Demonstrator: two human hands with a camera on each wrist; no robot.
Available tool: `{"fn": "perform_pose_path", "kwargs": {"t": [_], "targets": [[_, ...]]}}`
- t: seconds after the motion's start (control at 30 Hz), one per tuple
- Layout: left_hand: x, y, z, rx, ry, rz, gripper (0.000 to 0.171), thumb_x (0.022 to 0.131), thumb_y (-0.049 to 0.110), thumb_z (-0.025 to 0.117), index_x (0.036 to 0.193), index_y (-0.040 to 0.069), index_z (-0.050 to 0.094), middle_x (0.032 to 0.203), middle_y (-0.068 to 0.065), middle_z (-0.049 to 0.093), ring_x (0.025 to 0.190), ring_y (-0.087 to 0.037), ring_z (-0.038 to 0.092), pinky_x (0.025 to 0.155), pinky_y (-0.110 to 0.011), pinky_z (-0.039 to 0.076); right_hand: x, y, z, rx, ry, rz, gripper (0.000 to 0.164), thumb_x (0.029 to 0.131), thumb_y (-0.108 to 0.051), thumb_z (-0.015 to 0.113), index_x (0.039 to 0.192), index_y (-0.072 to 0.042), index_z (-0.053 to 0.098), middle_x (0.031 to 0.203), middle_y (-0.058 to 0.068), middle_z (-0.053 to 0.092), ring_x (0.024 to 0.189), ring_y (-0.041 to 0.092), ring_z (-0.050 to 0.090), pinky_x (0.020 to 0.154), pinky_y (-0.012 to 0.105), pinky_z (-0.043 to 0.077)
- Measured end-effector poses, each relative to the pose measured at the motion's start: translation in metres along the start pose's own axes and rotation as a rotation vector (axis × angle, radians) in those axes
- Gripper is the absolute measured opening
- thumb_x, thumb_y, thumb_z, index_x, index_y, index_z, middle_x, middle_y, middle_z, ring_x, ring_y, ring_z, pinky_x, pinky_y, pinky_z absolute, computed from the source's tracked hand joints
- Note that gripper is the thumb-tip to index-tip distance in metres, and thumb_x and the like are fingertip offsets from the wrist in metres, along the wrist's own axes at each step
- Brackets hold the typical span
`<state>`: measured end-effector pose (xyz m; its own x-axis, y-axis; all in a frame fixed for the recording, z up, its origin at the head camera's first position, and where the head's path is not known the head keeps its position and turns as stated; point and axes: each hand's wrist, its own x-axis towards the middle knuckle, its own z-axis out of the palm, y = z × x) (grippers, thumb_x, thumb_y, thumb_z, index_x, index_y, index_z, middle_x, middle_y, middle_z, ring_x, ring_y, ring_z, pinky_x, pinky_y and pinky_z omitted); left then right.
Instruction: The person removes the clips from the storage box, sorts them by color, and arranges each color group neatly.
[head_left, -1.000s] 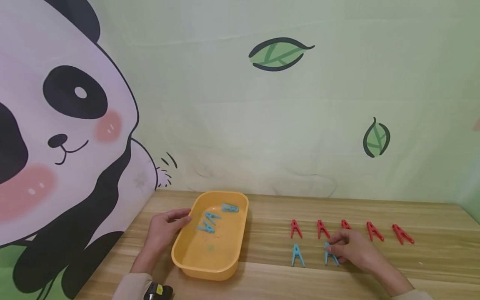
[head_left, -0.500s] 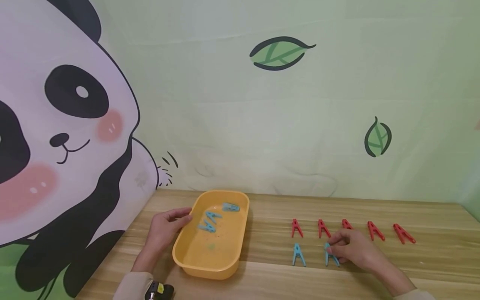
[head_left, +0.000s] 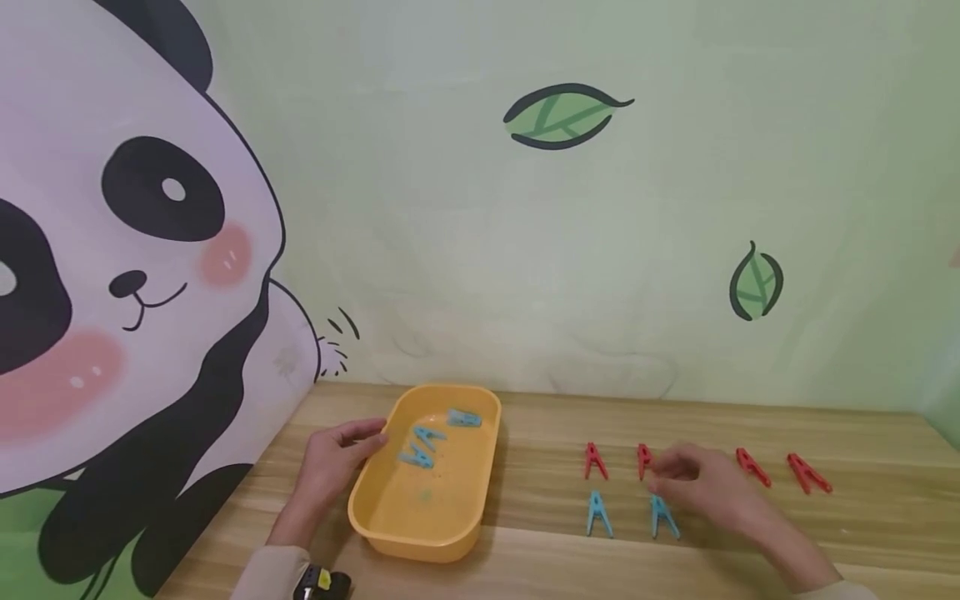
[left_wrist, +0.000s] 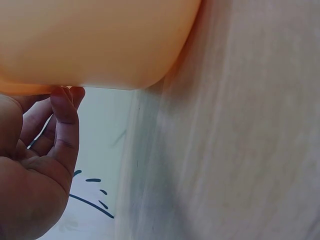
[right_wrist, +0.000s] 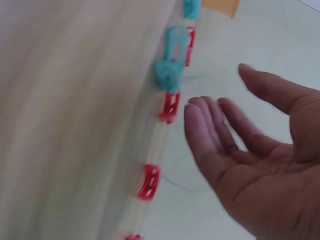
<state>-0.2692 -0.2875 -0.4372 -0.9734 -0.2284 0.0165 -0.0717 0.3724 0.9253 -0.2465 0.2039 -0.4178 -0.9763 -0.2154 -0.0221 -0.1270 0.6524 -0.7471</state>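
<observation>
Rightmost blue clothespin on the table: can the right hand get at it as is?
Likely yes: the right hand hovers close by and holds nothing, and I see nothing blocking it from the blue clothespin. The red clothespins sit behind.

No text, label, brand or number is reading legibly in any view. In the head view, a yellow patch (head_left: 324, 578) is showing on the black device (head_left: 307, 582) at the left wrist; any print it may be bearing is too small to make out. The yellow tray (head_left: 422, 550), red clothespins (head_left: 801, 464) and blue clothespins (head_left: 596, 504) are presenting no readable marking. The backdrop (head_left: 450, 208) is carrying drawn motifs, none forming letters or figures.
</observation>
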Motion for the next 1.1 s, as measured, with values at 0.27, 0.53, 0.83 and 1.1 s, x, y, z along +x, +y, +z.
{"fn": "perform_pose_path", "kwargs": {"t": [0.27, 0.53, 0.83, 1.1], "targets": [[-0.001, -0.001, 0.002, -0.001, 0.000, -0.014, 0.034, 0.101, 0.021, 0.075, 0.132, 0.004, 0.074, 0.131, -0.014, 0.072, 0.115, -0.024, 0.066, 0.089, -0.026, 0.058, 0.011, -0.037, 0.018, 0.189, -0.022, -0.165, 0.037, 0.098, -0.025, 0.079, 0.123, 0.001, 0.070, 0.111, 0.005, 0.074, 0.101, 0.022, 0.069, 0.081, 0.031, 0.060], [-0.001, -0.001, 0.002, -0.014, 0.001, -0.012, 0.035, 0.101, 0.020, 0.076, 0.132, 0.004, 0.074, 0.130, -0.014, 0.072, 0.113, -0.023, 0.066, 0.084, -0.021, 0.057, 0.039, -0.080, 0.048, 0.254, -0.070, -0.351, 0.033, 0.100, -0.021, 0.077, 0.124, 0.000, 0.070, 0.116, 0.008, 0.074, 0.105, 0.025, 0.070, 0.082, 0.032, 0.060], [-0.001, -0.002, 0.001, -0.016, 0.006, -0.019, 0.035, 0.101, 0.021, 0.076, 0.132, 0.005, 0.074, 0.130, -0.014, 0.072, 0.117, -0.025, 0.066, 0.088, -0.025, 0.058, 0.072, -0.116, 0.086, 0.278, -0.105, -0.440, 0.029, 0.099, -0.018, 0.078, 0.123, -0.002, 0.071, 0.116, 0.008, 0.073, 0.106, 0.024, 0.070, 0.086, 0.034, 0.060], [-0.001, -0.001, 0.001, -0.027, 0.006, -0.012, 0.034, 0.101, 0.020, 0.076, 0.131, 0.005, 0.075, 0.128, -0.013, 0.073, 0.118, -0.025, 0.065, 0.087, -0.022, 0.057, 0.095, -0.143, 0.117, 0.264, -0.179, -0.477, 0.028, 0.097, -0.016, 0.080, 0.118, -0.001, 0.070, 0.111, 0.009, 0.073, 0.102, 0.020, 0.069, 0.085, 0.031, 0.058]]}}
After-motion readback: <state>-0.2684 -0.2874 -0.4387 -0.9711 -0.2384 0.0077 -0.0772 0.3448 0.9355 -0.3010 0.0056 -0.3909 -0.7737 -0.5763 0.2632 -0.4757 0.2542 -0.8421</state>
